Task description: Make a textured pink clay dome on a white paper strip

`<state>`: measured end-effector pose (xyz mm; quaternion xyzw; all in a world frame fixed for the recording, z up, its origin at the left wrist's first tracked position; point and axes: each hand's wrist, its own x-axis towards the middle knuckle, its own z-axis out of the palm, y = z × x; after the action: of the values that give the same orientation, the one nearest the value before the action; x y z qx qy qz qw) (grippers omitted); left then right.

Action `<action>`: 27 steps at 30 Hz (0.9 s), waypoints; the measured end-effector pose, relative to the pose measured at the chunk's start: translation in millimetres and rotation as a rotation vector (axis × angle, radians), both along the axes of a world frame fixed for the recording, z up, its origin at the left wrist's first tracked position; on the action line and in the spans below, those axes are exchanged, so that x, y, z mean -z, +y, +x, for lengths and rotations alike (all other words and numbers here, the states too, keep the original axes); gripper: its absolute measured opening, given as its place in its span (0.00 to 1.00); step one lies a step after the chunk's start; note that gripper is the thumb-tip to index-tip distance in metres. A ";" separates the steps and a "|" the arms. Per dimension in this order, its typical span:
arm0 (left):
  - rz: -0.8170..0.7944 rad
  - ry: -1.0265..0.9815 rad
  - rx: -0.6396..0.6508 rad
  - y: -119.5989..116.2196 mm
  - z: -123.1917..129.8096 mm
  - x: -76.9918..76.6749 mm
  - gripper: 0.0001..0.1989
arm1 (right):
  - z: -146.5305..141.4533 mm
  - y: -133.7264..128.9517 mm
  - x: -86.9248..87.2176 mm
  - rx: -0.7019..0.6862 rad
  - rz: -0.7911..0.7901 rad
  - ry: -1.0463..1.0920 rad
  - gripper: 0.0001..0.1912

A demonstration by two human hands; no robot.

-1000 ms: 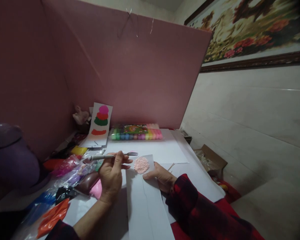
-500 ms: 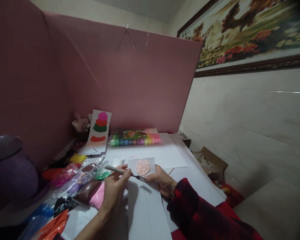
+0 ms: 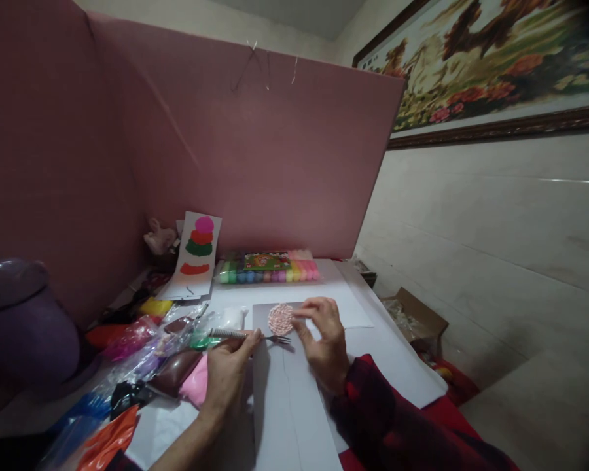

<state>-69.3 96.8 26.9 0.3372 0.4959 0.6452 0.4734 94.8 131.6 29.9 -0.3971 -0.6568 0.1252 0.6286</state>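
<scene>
My left hand (image 3: 230, 366) is closed around the patterned handle of a fork (image 3: 277, 339). The fork's tines point right, over a long strip of white card (image 3: 279, 392). On the card's upper part lies a round, pale pink, rough-textured disc (image 3: 280, 319), which looks like modelling clay. The tines are just below the disc; whether they touch the card is unclear. At the disc's right edge is my right hand (image 3: 324, 340), thumb and index finger close together in a pinch, the other fingers curved above. Anything between those fingertips is too small to make out.
Bags of coloured clay (image 3: 174, 373) lie to the left. Behind, a pack of coloured clay (image 3: 269, 268) lies before the pink partition (image 3: 255, 163). A card with painted shapes (image 3: 196, 255) leans at the back left. A cardboard box (image 3: 415, 317) stands right of the table.
My right hand has let go of the card's right edge and moved up, bringing its fingertips to the disc. The fork, still in my left hand, now lies more level.
</scene>
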 end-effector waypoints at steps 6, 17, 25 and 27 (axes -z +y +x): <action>0.084 0.161 0.079 -1.9 -1.7 -10.3 0.15 | -29.1 -19.3 -8.1 0.150 0.317 -0.667 0.06; 0.024 0.023 -0.012 3.9 1.4 1.6 0.14 | -14.4 -10.1 -24.2 0.215 0.272 -0.584 0.12; 0.028 -0.238 0.138 10.9 -2.6 -2.8 0.26 | 2.4 10.1 -6.3 -0.238 -0.295 0.376 0.15; -0.067 -0.291 0.231 10.0 -4.5 -7.0 0.24 | 0.1 8.6 -3.3 -0.290 -0.307 0.404 0.15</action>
<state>-73.8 106.8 33.9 0.2787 0.4014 0.6117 0.6220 94.9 140.1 33.2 -0.3567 -0.5415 0.3882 0.6548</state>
